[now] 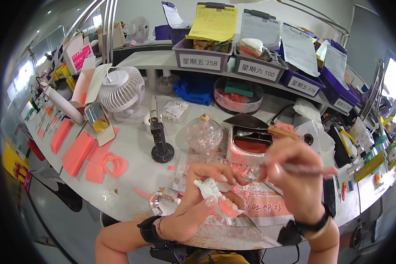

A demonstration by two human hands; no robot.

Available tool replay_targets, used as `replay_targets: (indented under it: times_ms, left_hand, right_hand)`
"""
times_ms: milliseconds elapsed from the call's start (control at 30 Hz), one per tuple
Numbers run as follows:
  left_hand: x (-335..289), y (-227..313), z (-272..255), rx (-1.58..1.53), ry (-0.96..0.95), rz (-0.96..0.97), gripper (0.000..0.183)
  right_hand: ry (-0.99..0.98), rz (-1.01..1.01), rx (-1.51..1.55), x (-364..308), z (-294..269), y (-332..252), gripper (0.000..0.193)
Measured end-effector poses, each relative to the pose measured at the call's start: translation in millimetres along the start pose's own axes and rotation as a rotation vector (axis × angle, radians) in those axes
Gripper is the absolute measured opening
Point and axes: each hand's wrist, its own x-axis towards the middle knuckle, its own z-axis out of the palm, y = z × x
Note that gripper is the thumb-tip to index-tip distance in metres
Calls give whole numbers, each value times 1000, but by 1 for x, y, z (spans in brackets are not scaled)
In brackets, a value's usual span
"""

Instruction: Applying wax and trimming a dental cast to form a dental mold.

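Note:
My left hand (191,218) is closed around a small dental model (210,189), white with pink wax and white teeth along its lower part. Above and right of it, my right hand (295,176) grips a slim wax carving tool (310,170) with a pink-smeared handle. The tool's working end is blurred near my left fingertips; whether it touches the model I cannot tell. A pointed metal instrument (253,223) shows just right of the model. Left of my left hand, a metal denture framework (163,203) with teeth rests on the table.
Behind my hands stand a glass spirit lamp (204,134), a wax pot (252,145) and a black upright burner (163,152). Pink wax blocks (78,153) and a white fan (122,90) are at left. Labelled bins (202,61) line the shelf. Wax scraps litter the printed paper (268,204).

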Motion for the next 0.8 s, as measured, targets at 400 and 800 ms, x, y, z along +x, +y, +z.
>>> replay_targets:
  times_ms: [400, 800]
  left_hand:
    - [-2, -8, 1, 349, -8, 180, 39]
    - [-1, -9, 1, 368, -16, 181, 33]
  right_hand:
    - [-241, 24, -123, -50, 19, -35, 31]
    - [-186, -39, -310, -53, 21, -36, 31]
